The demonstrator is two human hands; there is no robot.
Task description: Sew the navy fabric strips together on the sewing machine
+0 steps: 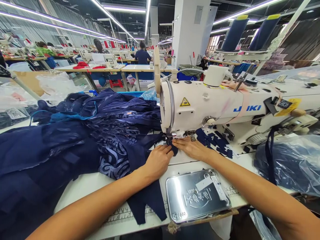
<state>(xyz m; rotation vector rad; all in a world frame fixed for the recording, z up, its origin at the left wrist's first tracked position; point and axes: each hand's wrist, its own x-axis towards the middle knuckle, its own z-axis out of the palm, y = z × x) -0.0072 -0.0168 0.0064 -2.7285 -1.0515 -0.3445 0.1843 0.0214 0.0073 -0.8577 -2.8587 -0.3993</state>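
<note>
Both hands are at the needle area of a white sewing machine (pixel 197 100). My left hand (pixel 158 160) presses its fingertips on dark navy fabric (pixel 174 150) just in front of the presser foot. From the other side my right hand (pixel 191 146) has its fingers together on the same piece, close to the needle. The fabric's edge under the foot is hidden by the fingers. A heap of navy garments (pixel 82 133), partly with a light swirling pattern, spreads over the table left of the machine. Navy strips (pixel 150 203) hang below my left wrist.
Small navy scraps (pixel 215 141) lie behind my right hand. A shiny metal tin lid (pixel 197 196) rests at the table's front edge, between my forearms. Plastic-wrapped dark cloth (pixel 292 163) is at the right. Two navy thread cones (pixel 235 33) stand above. Other people sit at machines farther back.
</note>
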